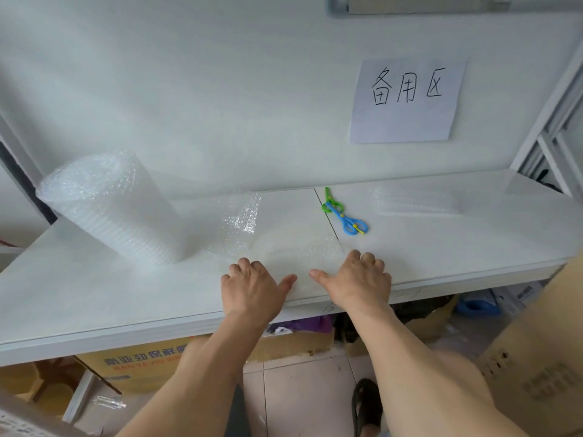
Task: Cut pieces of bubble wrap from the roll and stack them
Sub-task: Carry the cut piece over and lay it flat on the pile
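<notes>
Both hands flatten a length of bubble wrap pulled from the roll.

The roll (110,209) lies at the left of the worktop (94,288), its sheet (293,253) running right under the left hand (252,287) and right hand (358,279), each grip spread, pressing flat. The scissors (344,214) lie untouched; this piece looks uncut. A stack (416,201) of cut pieces sits far right. Cardboard boxes (142,367) below; contents unclear.

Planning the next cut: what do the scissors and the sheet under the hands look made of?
Scissors: blue and green handles, glossy, probably plastic; blade material unclear. Sheet: clear, shiny bubble wrap, plastic film with air pockets, pressed by the left hand and right hand.
</notes>
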The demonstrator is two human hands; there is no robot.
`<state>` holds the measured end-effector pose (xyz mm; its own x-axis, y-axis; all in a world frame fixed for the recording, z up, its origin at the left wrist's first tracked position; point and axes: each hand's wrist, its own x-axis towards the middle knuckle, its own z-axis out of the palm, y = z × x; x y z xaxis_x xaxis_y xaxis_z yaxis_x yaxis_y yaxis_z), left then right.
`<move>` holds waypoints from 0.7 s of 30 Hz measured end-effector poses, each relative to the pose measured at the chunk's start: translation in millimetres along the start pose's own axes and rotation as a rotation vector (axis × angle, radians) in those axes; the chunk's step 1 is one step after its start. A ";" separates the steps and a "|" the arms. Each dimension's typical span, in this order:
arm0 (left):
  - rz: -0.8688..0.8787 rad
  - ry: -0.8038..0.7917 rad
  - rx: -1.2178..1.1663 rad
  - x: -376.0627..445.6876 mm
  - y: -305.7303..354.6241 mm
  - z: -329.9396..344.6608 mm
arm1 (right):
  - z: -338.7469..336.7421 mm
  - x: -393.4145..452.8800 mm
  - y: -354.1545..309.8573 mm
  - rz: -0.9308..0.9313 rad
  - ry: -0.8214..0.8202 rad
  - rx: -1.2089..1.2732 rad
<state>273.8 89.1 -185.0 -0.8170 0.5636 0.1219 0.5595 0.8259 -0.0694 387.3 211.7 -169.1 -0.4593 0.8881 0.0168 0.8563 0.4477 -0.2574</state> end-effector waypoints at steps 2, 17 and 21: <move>-0.032 -0.027 -0.059 -0.7 1.9 -4.3 | -0.6 1.0 -0.4 0.042 -0.015 0.093; -0.188 -0.145 -0.653 6.5 -5.6 -16.6 | -21.6 8.7 -3.6 0.198 -0.335 1.194; -0.250 -0.094 -1.342 9.7 7.9 -36.5 | -35.3 19.2 4.2 0.182 -0.251 1.284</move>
<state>275.5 100.7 -148.2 -0.8915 0.4458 -0.0810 0.0578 0.2892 0.9555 390.4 234.3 -135.7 -0.5122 0.8193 -0.2577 0.1424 -0.2149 -0.9662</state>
